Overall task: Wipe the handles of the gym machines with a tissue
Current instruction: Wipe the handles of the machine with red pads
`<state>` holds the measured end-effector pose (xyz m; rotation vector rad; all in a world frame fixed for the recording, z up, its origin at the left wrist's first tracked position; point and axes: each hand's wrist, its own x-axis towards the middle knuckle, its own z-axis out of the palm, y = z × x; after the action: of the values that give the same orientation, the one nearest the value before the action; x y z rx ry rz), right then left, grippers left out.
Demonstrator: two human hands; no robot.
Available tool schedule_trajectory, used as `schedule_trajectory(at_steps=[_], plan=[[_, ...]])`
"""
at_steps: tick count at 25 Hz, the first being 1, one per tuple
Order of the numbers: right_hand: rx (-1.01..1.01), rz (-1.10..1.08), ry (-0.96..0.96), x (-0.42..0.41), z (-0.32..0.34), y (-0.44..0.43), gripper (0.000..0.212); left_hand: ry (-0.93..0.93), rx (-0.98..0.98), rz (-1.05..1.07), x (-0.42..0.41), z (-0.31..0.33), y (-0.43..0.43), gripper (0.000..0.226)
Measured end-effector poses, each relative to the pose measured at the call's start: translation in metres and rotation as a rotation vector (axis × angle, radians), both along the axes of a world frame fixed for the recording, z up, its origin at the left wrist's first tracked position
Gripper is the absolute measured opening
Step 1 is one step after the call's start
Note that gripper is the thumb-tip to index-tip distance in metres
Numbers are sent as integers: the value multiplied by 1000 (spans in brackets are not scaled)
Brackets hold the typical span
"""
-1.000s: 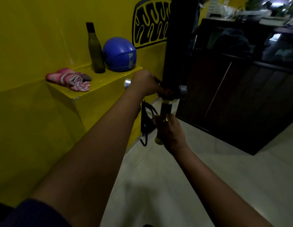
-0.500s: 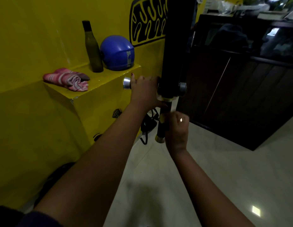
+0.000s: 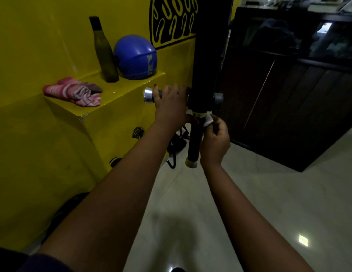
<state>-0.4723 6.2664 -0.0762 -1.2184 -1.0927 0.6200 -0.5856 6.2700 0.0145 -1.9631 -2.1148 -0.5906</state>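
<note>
Beside the ledge with its dark bottle, contents unseeable, the left hand curls its grip round the side handle. The right hand has its grip pinching a tissue against the lower handle.

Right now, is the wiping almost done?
Hard to say what is already clean; nothing shows it. In hand: the right hand pinches the tissue against the top of the hanging handle. Left to wipe, probably: its lower part and the side handle that the left hand grips.
</note>
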Motion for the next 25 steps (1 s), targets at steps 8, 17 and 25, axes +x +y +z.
schedule_trajectory(at_steps=[8,17,25], plan=[[-347,370,-12,16,-26,3,31,16,23,-4,-1,-1,-1,85],[-705,1024,-198,38,-7,59,32,23,15,-7,0,-2,0,86],[-210,380,239,6,-10,-4,16,22,13,2,-1,-2,1,86]])
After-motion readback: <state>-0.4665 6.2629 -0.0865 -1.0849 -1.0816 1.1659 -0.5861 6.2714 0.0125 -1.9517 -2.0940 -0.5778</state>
